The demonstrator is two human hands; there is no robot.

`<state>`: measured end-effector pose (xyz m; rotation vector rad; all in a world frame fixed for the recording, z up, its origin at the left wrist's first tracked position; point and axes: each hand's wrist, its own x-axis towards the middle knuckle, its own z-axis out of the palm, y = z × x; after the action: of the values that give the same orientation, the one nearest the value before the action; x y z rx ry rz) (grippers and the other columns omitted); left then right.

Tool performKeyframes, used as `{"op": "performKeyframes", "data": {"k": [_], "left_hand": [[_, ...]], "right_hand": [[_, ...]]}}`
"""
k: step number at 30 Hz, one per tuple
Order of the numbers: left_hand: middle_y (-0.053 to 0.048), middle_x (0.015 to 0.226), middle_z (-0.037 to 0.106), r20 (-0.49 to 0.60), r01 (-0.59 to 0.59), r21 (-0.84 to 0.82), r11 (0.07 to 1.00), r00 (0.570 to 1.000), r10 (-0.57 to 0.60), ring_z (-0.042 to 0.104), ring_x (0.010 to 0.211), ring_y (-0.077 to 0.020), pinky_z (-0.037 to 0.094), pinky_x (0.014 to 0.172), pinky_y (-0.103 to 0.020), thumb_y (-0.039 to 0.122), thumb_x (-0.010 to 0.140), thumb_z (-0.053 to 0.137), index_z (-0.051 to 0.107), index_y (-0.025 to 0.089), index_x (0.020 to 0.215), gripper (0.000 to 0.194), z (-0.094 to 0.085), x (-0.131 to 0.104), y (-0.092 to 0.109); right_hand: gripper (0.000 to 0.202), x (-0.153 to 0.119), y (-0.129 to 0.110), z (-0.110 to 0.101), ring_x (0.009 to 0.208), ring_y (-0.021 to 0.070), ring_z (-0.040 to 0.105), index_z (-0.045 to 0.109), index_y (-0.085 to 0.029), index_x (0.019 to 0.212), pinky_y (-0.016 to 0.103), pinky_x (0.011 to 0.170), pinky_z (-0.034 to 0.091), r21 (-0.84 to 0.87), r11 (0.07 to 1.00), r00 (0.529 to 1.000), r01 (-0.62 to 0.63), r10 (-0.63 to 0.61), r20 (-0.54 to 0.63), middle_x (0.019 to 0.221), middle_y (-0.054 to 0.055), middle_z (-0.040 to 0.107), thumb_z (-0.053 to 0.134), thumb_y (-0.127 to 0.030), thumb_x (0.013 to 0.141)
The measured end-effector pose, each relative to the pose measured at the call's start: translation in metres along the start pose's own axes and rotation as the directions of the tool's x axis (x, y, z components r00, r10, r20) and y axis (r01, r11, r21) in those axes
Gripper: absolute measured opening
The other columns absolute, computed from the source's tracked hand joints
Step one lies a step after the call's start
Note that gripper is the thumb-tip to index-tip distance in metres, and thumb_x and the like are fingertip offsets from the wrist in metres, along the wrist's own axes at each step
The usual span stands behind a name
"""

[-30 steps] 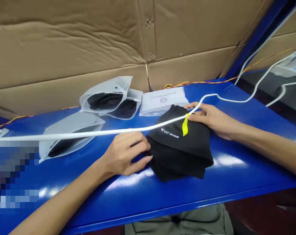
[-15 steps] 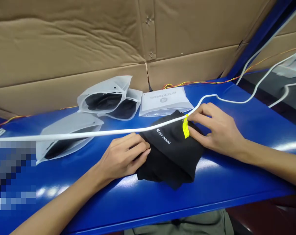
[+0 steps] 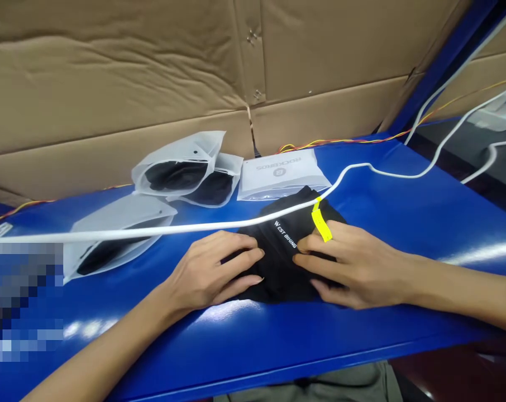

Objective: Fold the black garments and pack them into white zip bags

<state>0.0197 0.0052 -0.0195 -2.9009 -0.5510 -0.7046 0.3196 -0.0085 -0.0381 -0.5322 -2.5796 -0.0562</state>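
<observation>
A folded piece of black stretchy fabric [image 3: 273, 285] printed "WEST BIKING" lies on the blue table. A yellow tag [image 3: 322, 226] hangs from its upper right edge. My left hand [image 3: 215, 268] rests on the fabric's left side, fingers apart and fingertips touching it. From the right, my right hand [image 3: 349, 268] presses its spread, bent fingertips onto the fabric just below the print, and the tag lies over its fingers. What kind of clothing the fabric is, I cannot tell. A white cable [image 3: 186, 228] runs across the view above the fabric's upper part.
Behind are two open white pouches [image 3: 211, 142] with black contents and a flat pouch [image 3: 284, 173] marked "ROCKBROS". Another open pouch [image 3: 110, 218] lies left. A brown padded wall [image 3: 119, 84] closes off the back of the blue table [image 3: 404, 218]. Thin coloured wires [image 3: 340, 142] follow its base.
My right hand has let go near the tag and moved down and left onto the fabric. The fabric's lower corners are now tucked up. My left hand's fingers have spread.
</observation>
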Motion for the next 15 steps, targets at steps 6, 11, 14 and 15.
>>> {"op": "performKeyframes", "data": {"k": [6,11,14,15], "left_hand": [[-0.009,0.109,0.068,-0.043,0.028,0.008,1.0,0.999,-0.028,0.07,0.094,-0.02,0.065,0.081,-0.033,0.034,0.107,0.063,0.065,0.018,0.121,0.021,0.005,-0.002,0.0],[-0.018,0.146,0.046,-0.116,0.094,0.022,0.995,0.989,-0.091,0.056,0.137,-0.0346,0.059,0.11,-0.053,0.027,0.097,0.076,0.061,0.023,0.143,0.048,0.006,-0.004,0.001],[-0.019,0.164,0.036,0.03,0.086,-0.026,0.996,0.996,-0.085,0.045,0.15,-0.0426,0.05,0.119,-0.063,0.023,0.099,0.068,0.067,0.025,0.142,0.043,0.004,-0.003,-0.002],[-0.018,0.168,0.033,0.092,0.083,-0.051,0.995,0.993,-0.078,0.04,0.155,-0.0443,0.047,0.121,-0.065,0.023,0.101,0.065,0.069,0.026,0.142,0.042,0.004,-0.003,-0.004]], "right_hand": [[0.016,-0.004,0.005,-0.005,0.072,0.0189,0.069,0.068,-0.02,0.104,0.03,0.065,0.052,0.189,0.926,0.939,-0.328,0.341,-0.04,0.088,0.005,0.076,0.054,-0.019,0.096],[0.011,0.001,0.012,-0.009,0.069,0.0198,0.067,0.072,-0.023,0.089,0.031,0.062,0.05,0.525,0.589,0.688,-0.614,0.726,-0.01,0.079,0.0,0.074,0.068,-0.024,0.079],[0.009,0.005,0.02,-0.009,0.066,0.0192,0.064,0.07,-0.022,0.076,0.029,0.059,0.047,0.762,0.256,0.534,-0.594,0.834,0.136,0.071,-0.002,0.069,0.075,-0.027,0.071],[0.009,0.005,0.023,-0.009,0.068,0.0197,0.064,0.069,-0.022,0.074,0.03,0.06,0.048,0.804,0.193,0.516,-0.563,0.841,0.16,0.071,-0.001,0.068,0.075,-0.028,0.071]]}}
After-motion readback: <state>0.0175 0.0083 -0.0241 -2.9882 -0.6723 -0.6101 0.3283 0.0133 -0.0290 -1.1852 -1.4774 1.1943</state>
